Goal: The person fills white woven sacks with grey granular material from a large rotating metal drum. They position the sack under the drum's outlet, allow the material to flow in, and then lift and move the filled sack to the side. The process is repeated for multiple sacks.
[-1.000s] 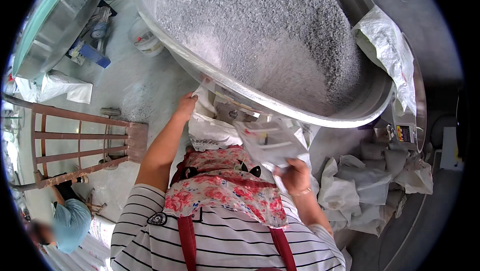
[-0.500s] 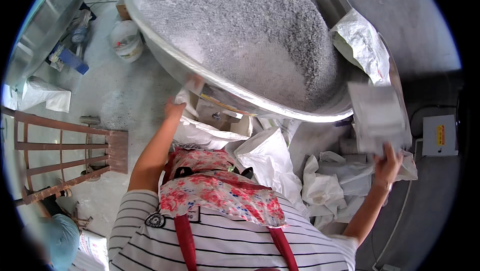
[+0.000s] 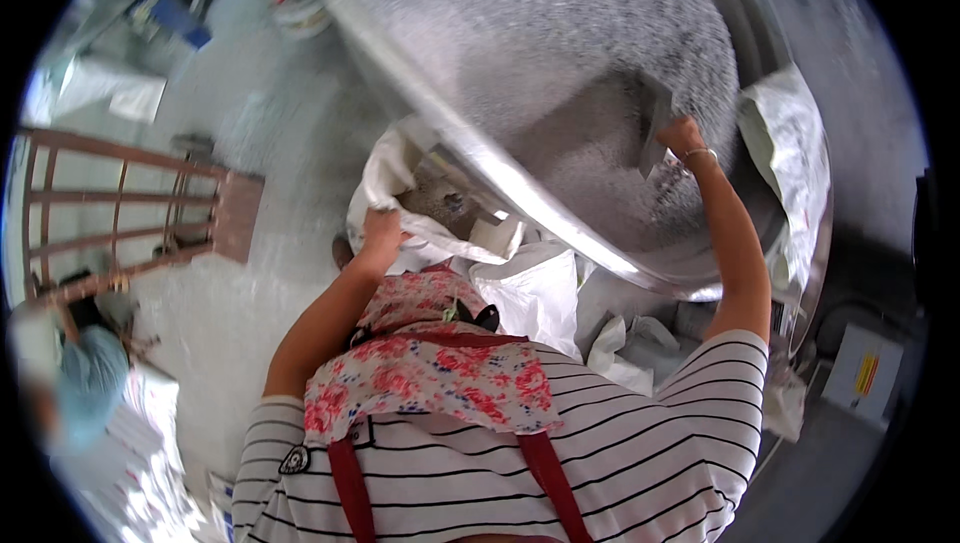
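A big round metal pan (image 3: 470,148) full of pale grey granules (image 3: 560,33) tilts above me. My right hand (image 3: 682,135) reaches up into it and grips a flat grey scraper (image 3: 652,123) pressed against the granules. My left hand (image 3: 381,233) holds the rim of a white sack (image 3: 400,168) whose open mouth sits just under the pan's lower edge. A floral cloth and a striped shirt cover my chest below.
More white sacks (image 3: 545,293) lie crumpled under the pan, and another (image 3: 790,143) drapes over its right rim. A brown wooden frame (image 3: 120,208) stands at the left. Another person in a blue top (image 3: 85,383) crouches at lower left. A grey box with a yellow label (image 3: 862,373) sits at right.
My right hand has swung up from the sacks at the lower right into the pan with the flat scraper. My left hand has stayed on the sack's rim. The view has tilted.
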Demonstrator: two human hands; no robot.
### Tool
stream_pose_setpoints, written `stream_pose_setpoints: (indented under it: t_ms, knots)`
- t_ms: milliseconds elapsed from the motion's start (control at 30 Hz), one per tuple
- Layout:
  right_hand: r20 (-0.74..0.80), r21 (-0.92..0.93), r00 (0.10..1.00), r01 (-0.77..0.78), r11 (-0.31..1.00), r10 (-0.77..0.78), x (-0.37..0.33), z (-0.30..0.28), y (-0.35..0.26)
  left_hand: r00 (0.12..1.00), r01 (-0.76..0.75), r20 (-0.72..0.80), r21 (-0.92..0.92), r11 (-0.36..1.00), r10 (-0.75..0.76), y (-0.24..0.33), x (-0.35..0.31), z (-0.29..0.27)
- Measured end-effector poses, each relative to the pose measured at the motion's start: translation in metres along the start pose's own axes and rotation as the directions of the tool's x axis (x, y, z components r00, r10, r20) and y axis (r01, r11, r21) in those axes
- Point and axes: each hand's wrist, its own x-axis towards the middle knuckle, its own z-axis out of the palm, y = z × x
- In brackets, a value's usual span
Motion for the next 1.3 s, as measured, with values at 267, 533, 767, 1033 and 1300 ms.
stream_pose_setpoints:
  t_ms: [267, 533, 767, 1033, 1300]
  knots:
    - [0.139, -0.07, 0.963, 0.24, 0.968, -0.229, 0.029, 0.011, -0.053, 0.992, 0.123, 0.016, -0.164, 0.979, -0.122, 0.043, -0.031, 0.011]
    - [0.143, 0.19, 0.893, 0.398, 0.898, -0.426, 0.053, -0.025, -0.099, 0.996, 0.08, -0.036, -0.117, 0.99, -0.085, 0.054, -0.035, 0.012]
    - [0.038, 0.027, 0.779, 0.625, 0.78, -0.626, 0.063, -0.017, -0.122, 0.999, 0.029, -0.013, -0.105, 0.994, -0.031, 0.043, -0.033, 0.007]
    - [-0.172, 0.157, 0.963, 0.237, 0.959, -0.21, 0.09, -0.142, -0.128, 0.998, -0.009, -0.064, -0.04, 0.999, 0.006, 0.037, -0.031, 0.004]
    - [0.074, 0.145, 0.932, 0.342, 0.928, -0.355, 0.145, -0.084, -0.181, 0.999, 0.029, -0.033, -0.025, 0.999, -0.029, 0.031, -0.031, -0.004]
